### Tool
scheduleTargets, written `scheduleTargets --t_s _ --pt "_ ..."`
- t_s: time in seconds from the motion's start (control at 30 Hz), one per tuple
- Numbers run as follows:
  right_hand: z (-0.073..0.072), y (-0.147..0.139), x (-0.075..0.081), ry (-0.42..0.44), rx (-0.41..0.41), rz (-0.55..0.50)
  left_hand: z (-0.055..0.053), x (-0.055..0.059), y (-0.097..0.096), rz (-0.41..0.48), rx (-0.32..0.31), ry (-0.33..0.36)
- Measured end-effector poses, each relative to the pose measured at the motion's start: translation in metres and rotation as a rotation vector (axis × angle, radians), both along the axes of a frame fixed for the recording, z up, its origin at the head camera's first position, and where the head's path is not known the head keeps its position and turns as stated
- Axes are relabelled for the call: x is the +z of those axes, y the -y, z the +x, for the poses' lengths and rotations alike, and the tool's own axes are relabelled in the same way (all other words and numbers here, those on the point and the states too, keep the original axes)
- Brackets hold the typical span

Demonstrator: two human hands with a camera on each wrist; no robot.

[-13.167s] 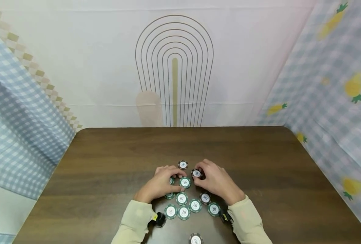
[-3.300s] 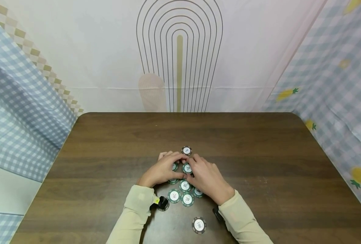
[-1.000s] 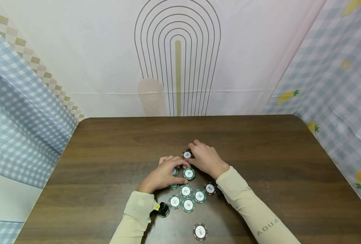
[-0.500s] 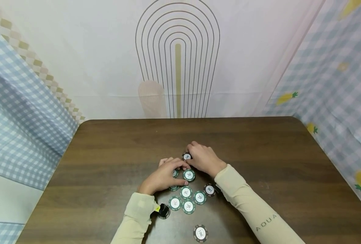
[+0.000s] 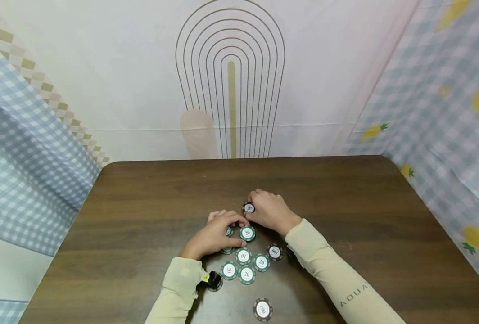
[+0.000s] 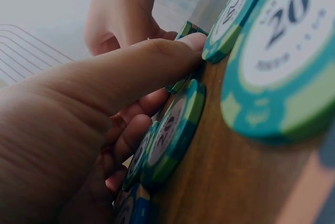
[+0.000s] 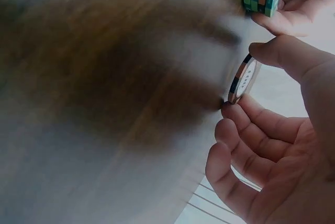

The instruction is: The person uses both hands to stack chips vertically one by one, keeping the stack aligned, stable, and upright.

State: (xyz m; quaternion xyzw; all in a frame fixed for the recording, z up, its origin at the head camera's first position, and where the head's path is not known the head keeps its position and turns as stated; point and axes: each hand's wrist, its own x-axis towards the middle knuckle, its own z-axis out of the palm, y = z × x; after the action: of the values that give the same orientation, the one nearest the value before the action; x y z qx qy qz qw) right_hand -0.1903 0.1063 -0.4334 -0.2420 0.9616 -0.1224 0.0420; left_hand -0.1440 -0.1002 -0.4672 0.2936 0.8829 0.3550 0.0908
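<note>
Fingers (image 7: 267, 124) pinching a black chip (image 5: 249, 207)

The right hand (image 5: 269, 210) is holding the black chip by its rim, thumb on one side and first finger on the other. Its spare fingers are bending loosely. This chip is sitting just past the pile (image 5: 247, 233), on the far side. I cannot tell if it is touching the table (image 5: 345, 202). The left hand (image 5: 213, 236) is curving its thumb and fingers around the pile and gripping its sides.

Picking up one chip seems to be the step going on. The next move is probably calling for a firm pinch, a lift and a gentle trip to the pile, with the left hand guarding it from sliding.

Now for counting. One green top saying 20 is showing on the pile. More chips are hiding below, and I cannot count them. Two green chips (image 5: 228, 231) are peeking out by the left hand, and a dark chip (image 6: 133, 203) is poking out by its fingertips. Four more green ones (image 5: 246, 274) are lying close together nearer the person. Besides the held one, two black ones are showing: one (image 5: 274, 252) is lying beside the green group, and another (image 5: 262, 309) is lying well apart, nearest the person.
</note>
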Motion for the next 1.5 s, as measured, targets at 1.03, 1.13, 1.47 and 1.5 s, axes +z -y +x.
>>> scheduleTargets --t_s 1.03,1.13,1.47,1.5 --pt "0.045 -0.013 0.018 -0.101 0.04 -0.057 -0.002 -0.001 0.001 -0.004 -0.006 0.012" --pt "0.051 -0.013 0.016 -0.105 0.042 -0.066 -0.001 -0.002 0.001 -0.006 -0.009 0.02" --pt "0.063 -0.008 0.013 -0.11 0.042 -0.089 -0.002 -0.002 0.002 -0.019 -0.005 0.001" --pt "0.064 -0.007 0.013 -0.113 0.041 -0.088 -0.003 -0.002 0.002 -0.02 -0.004 -0.002"
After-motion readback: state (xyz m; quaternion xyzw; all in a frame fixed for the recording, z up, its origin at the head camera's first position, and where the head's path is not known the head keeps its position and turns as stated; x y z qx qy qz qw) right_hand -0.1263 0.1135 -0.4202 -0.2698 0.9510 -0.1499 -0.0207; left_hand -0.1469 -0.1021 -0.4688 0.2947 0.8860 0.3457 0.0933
